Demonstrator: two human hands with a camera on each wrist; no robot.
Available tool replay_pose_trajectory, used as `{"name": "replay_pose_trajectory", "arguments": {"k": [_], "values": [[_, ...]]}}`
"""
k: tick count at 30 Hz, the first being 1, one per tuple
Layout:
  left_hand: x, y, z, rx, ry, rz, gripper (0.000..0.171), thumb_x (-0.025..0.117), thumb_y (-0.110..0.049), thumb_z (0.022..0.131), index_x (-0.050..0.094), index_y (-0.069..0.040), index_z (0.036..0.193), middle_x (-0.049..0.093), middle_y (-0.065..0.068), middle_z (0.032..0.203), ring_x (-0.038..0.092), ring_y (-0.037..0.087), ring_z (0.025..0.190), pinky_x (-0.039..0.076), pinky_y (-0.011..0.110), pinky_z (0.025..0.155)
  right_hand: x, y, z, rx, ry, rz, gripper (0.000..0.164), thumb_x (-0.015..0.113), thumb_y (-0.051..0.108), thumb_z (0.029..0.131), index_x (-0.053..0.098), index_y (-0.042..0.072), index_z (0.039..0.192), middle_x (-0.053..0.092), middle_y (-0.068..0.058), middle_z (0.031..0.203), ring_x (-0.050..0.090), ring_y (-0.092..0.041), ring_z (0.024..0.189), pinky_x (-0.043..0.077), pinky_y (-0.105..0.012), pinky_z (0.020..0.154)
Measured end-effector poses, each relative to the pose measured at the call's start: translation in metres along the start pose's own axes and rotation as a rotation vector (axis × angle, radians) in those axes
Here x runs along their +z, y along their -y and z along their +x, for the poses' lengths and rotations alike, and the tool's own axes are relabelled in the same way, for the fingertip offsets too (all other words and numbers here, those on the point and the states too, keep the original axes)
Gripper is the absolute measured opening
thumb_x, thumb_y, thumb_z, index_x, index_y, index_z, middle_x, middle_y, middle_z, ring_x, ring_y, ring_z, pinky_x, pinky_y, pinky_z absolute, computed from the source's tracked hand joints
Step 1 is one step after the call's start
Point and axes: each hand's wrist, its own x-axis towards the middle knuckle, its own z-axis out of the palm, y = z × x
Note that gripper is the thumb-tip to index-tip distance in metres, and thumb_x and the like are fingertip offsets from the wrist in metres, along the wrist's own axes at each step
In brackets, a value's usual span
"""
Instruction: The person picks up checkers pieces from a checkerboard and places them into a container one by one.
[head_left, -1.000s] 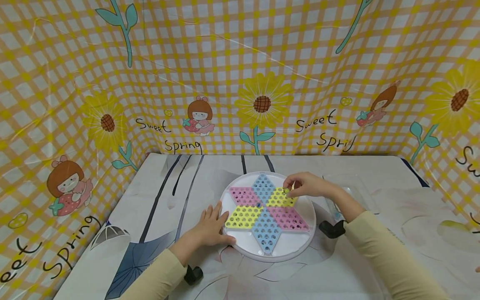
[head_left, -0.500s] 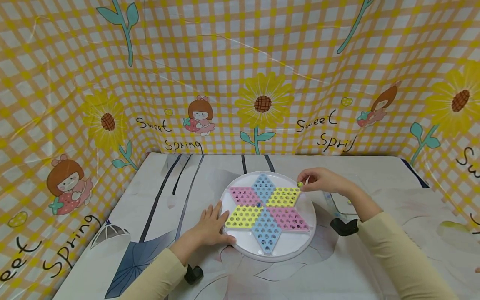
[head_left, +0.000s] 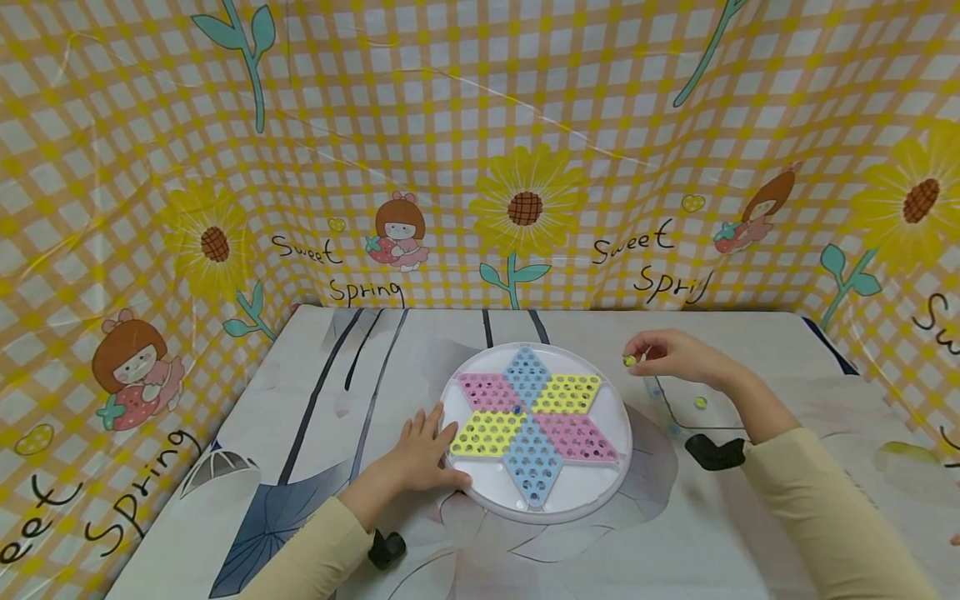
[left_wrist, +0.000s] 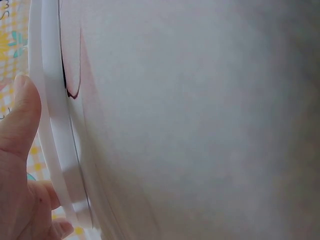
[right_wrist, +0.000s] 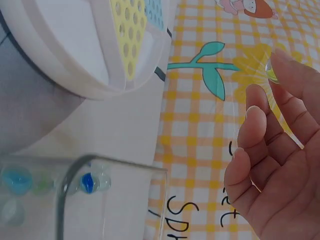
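My right hand (head_left: 669, 353) is in the air just off the far right edge of the round white Chinese checkers board (head_left: 486, 478). Thumb and fingertip pinch a yellow-green glass marble (head_left: 628, 361); the right wrist view shows the same marble (right_wrist: 271, 75) partly covered by the fingers. My left hand (head_left: 420, 454) rests against the board's left rim with fingers spread, and its thumb lies along the rim in the left wrist view. The board bears a star of pink, yellow and blue holed panels. One blue marble (head_left: 517, 409) sits near its centre.
A clear plastic box (head_left: 663, 417) stands right of the board, partly hidden by the right forearm. A yellow-green marble (head_left: 701, 403) is in it, and the right wrist view shows several more, including a blue marble (right_wrist: 89, 183). A checked cloth (head_left: 442, 125) hangs behind the table.
My right hand has moved right with the pinched marble, from over the upper-right yellow panel to beyond the board's rim. My left hand and the board have stayed put.
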Motion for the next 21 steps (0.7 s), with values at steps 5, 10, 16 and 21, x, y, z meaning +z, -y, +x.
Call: {"name": "replay_pose_trajectory", "arguments": {"k": [5, 10, 16, 21], "values": [[-0.001, -0.001, -0.002, -0.004, 0.004, -0.004, 0.091, 0.06, -0.058, 0.077, 0.029, -0.004, 0.143, 0.005, 0.023, 0.151, 0.005, 0.048, 0.135, 0.01, 0.057, 0.108, -0.007, -0.002, -0.009, 0.084, -0.007, -0.008, 0.027, 0.064, 0.022, 0.086, 0.058, 0.002, 0.104, 0.057, -0.005, 0.093, 0.053, -0.014, 0.078, 0.046, -0.027, 0.066], [0.0, 0.0, -0.001, -0.002, 0.001, 0.002, 0.091, 0.06, -0.059, 0.077, 0.029, -0.004, 0.143, 0.004, 0.023, 0.151, 0.005, 0.048, 0.135, 0.01, 0.057, 0.108, -0.014, -0.008, -0.018, 0.136, -0.015, -0.032, 0.03, 0.063, 0.023, 0.086, 0.057, 0.002, 0.107, 0.056, -0.005, 0.094, 0.052, -0.012, 0.079, 0.045, -0.027, 0.066], [-0.001, 0.0, -0.001, -0.001, 0.001, -0.008, 0.091, 0.061, -0.058, 0.077, 0.029, -0.004, 0.143, 0.004, 0.023, 0.151, 0.005, 0.048, 0.135, 0.01, 0.057, 0.108, -0.022, -0.02, -0.028, 0.177, -0.029, -0.045, 0.033, 0.062, 0.025, 0.087, 0.056, 0.001, 0.11, 0.056, -0.005, 0.093, 0.05, -0.011, 0.079, 0.045, -0.026, 0.067], [0.0, 0.0, -0.001, -0.012, 0.006, -0.024, 0.092, 0.06, -0.06, 0.077, 0.028, -0.004, 0.143, 0.003, 0.021, 0.152, 0.003, 0.047, 0.136, 0.008, 0.056, 0.109, -0.029, -0.027, -0.036, 0.182, -0.052, -0.06, 0.034, 0.062, 0.025, 0.088, 0.057, 0.0, 0.11, 0.056, -0.005, 0.094, 0.05, -0.008, 0.077, 0.044, -0.024, 0.067]]}}
